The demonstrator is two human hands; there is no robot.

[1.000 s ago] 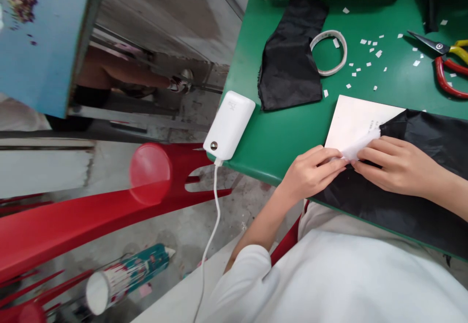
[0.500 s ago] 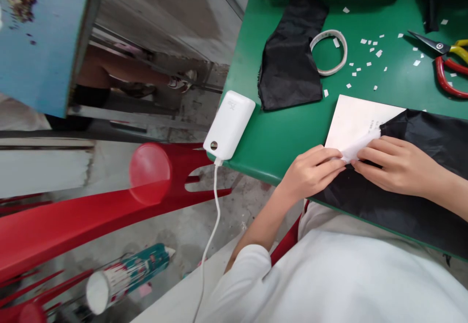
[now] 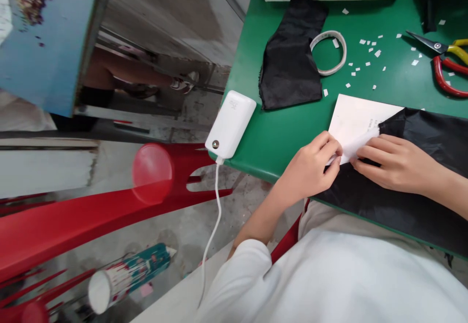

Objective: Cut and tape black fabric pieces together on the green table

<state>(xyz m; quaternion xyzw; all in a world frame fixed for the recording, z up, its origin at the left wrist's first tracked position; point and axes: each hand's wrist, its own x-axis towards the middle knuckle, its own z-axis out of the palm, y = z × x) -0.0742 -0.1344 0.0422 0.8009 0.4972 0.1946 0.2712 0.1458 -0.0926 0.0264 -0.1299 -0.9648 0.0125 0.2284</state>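
Two hands meet at the green worktop [image 3: 285, 132] edge — left hand [image 3: 314, 169] fingers pinched on crumpled white paper strip [image 3: 356, 142], right hand [image 3: 395, 164] fingers stretched out, pressing it onto black fabric sheet [image 3: 427, 137] — white rectangular card [image 3: 353, 115] underneath.

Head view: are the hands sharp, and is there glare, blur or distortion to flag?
Head view: the left hand pinching the white strip and the right hand flat on the black fabric are sharp; light is soft, with faint shadows and only a mild sheen on the green table; the red chair close to the lens is blurred; the wide lens skews the table edge.
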